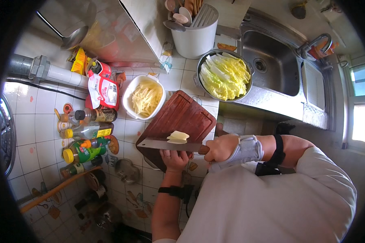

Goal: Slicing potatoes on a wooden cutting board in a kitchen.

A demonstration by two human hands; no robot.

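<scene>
My right hand [220,148], in a grey wrist brace, grips the wooden handle of a kitchen cleaver [170,145]. Its blade stretches left across a reddish-brown wooden cutting board [182,112]. Pale yellow slices, perhaps potato [179,135], lie on the board along the blade's far side. On the near side of the blade is my left hand [174,158], fingertips at or just behind the metal; whether it holds a piece is hidden. Beyond the board's left corner, a white plastic container [144,97] holds pale cut strips [146,99].
A metal bowl of Chinese cabbage leaves [225,77] stands behind the board, beside a steel sink [270,60]. A white utensil holder [196,39] is at the back. Bottles [88,130] and a red-and-white bag [105,88] line the left. A small metal dish [127,171] sits nearer.
</scene>
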